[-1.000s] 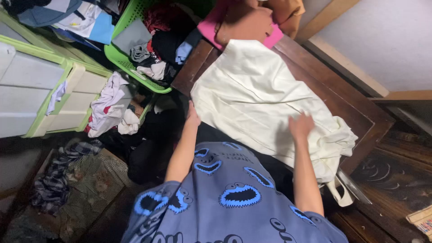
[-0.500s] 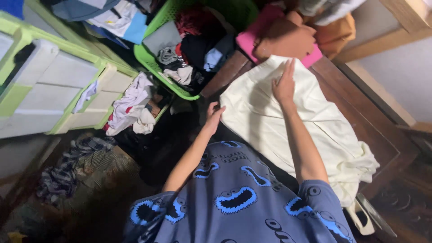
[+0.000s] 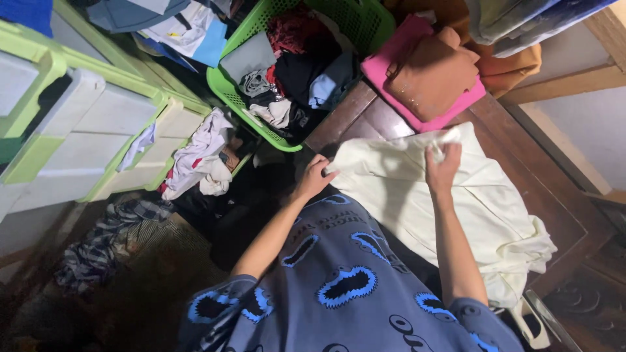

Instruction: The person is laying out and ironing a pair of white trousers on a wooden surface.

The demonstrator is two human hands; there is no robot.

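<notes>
A large cream cotton cloth (image 3: 469,195) lies spread on the dark wooden tabletop (image 3: 554,195). Behind it sits a folded pink and brown fabric stack (image 3: 430,75). Left of that stack stands a green plastic laundry basket (image 3: 365,23) with clothes in it, and further left a green-framed plastic drawer unit (image 3: 72,130).

Grey-blue short-sleeved shirt printed with blue googly-eyed monster faces

A large cream-white cloth (image 3: 469,202) lies spread over the right half of the frame, running from the centre down to the lower right. It is plain, soft and lightly creased. Its far edge, just right of centre in the upper half, is lifted and folded back toward the middle, pinched in the right hand (image 3: 443,171). Its near left corner, at centre frame, is gripped by the left hand (image 3: 314,177). The lower right end is bunched in loose rumpled folds.
</notes>
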